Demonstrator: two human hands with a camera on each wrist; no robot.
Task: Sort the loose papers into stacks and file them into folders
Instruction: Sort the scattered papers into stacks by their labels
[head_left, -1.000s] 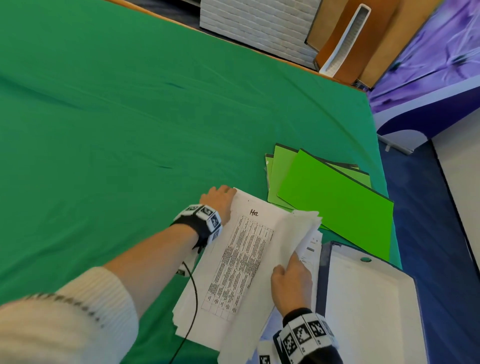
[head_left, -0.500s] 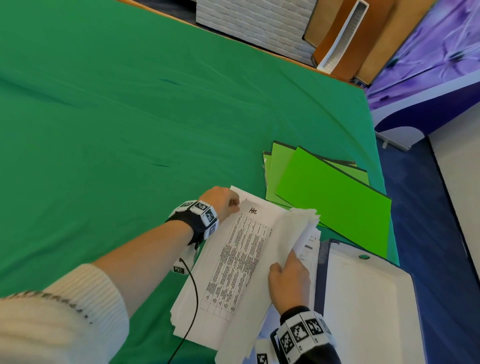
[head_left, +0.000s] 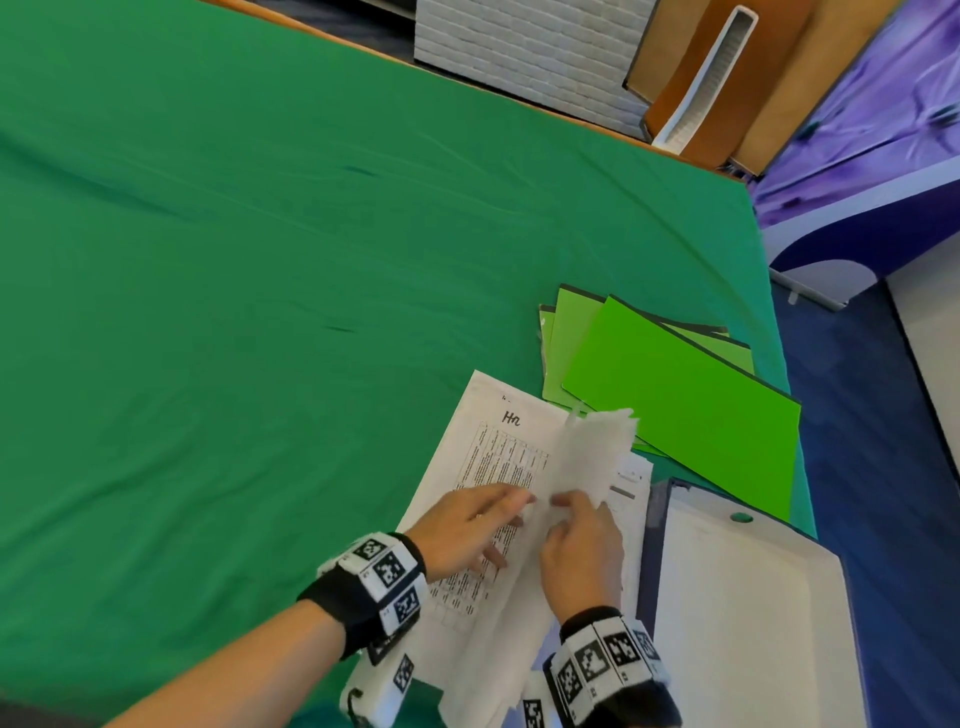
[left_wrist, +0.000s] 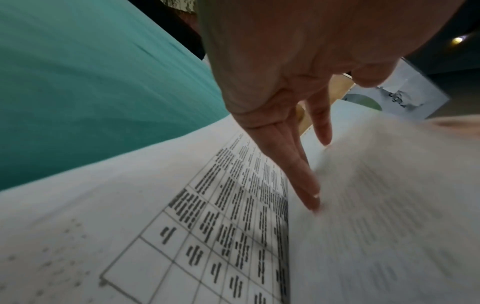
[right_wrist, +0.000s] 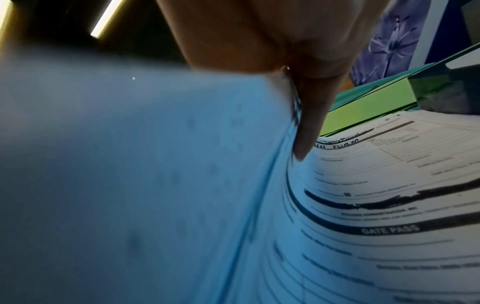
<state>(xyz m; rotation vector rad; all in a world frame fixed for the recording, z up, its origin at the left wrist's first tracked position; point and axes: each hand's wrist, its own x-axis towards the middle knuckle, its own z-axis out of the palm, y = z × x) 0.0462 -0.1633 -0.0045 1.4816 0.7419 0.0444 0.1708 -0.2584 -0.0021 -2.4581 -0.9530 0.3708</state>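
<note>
On green cloth (head_left: 260, 260), curled thin printed sheets (head_left: 587, 467)

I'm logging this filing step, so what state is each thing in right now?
Left hand: fingers straight, resting on the printed table sheet.
Right hand: holds the lifted bundle of white sheets.
Lifted bundle of white sheets: raised and curled off the pile.
Printed table sheet: flat, face up on the pile.
Bright green folders: closed, overlapping on the green cloth.
White-lined binder: lying open.
</note>
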